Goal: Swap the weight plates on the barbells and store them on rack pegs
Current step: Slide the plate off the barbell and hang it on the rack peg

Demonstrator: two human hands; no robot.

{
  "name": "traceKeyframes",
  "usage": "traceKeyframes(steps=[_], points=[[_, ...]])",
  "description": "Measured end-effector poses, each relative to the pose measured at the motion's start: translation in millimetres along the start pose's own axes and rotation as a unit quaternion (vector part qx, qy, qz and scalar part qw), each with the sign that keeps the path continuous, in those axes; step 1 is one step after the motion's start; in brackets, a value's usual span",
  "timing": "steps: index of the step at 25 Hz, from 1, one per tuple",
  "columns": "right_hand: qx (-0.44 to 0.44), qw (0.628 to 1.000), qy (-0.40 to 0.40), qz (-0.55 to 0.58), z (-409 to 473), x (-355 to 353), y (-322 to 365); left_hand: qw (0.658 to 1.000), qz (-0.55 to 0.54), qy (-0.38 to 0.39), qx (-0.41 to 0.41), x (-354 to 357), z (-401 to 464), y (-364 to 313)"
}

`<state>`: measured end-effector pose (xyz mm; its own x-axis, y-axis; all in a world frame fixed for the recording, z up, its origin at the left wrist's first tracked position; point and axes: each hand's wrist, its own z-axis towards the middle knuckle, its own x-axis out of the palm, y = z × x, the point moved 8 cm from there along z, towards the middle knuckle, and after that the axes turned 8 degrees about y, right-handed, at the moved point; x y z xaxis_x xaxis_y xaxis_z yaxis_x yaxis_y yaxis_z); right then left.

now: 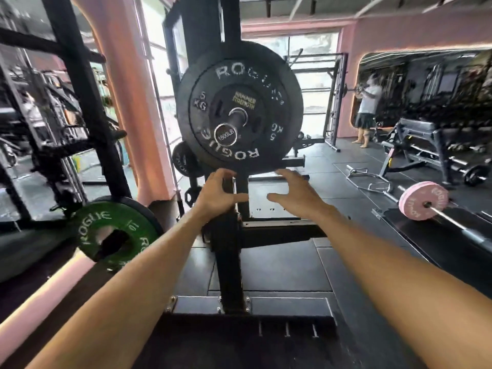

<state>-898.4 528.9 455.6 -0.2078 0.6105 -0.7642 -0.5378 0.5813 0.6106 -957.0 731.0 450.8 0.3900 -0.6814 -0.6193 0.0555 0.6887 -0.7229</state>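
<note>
Nearby | green plate (117, 233) left | pink-plated barbell (426, 203) right floor

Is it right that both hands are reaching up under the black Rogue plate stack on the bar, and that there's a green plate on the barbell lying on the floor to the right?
Not quite. The head view shows the plate on the floor barbell is pink, not green; the green plate sits low on the left. The rest holds: left hand and right hand reach up under the black Rogue plate stack.
</note>
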Motion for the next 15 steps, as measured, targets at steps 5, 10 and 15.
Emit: traceKeyframes(steps=[5,10,15], points=[[-0.013,0.999,-0.042,-0.017,-12,-9,68,0.999,-0.005,-0.021,0.032,-83,-23,-15],[0.003,0.995,-0.089,-0.037,1,-45,92,0.997,0.014,-0.049,0.052,-130,-11,-39],[0.011,0.988,-0.150,-0.041,41,-80,101,0.996,0.003,-0.074,0.055,-149,31,-48]])
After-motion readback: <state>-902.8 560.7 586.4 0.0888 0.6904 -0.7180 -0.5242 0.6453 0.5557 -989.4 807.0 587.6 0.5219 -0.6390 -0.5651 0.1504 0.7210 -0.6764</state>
